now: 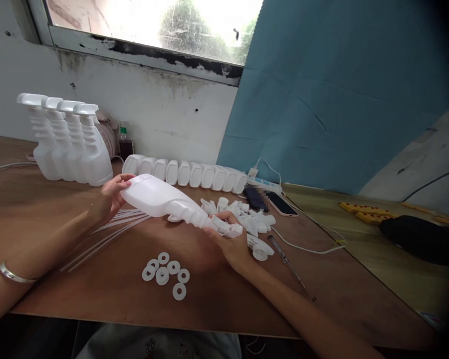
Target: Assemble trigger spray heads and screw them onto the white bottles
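A white plastic spray bottle point(160, 195) lies tilted across both hands above the table, its base to the left and its neck to the right. My left hand point(114, 195) grips the base end, thumb on top. My right hand point(230, 239) is closed around the white trigger sprayer head point(224, 227) at the neck. Whether the head is fully on the neck I cannot tell. Under the bottle lie thin white dip tubes point(108, 234). Several flat white washers point(162, 275) are scattered in front. Loose white sprayer heads point(260, 222) are piled just beyond my right hand.
Several bottles with heads point(71, 144) stand at the left back. A row of bottles point(194, 174) lies along the wall, bases facing me. A screwdriver point(284, 257), a phone point(282, 204), a power strip point(264, 183) and a white cable point(310, 249) are on the right.
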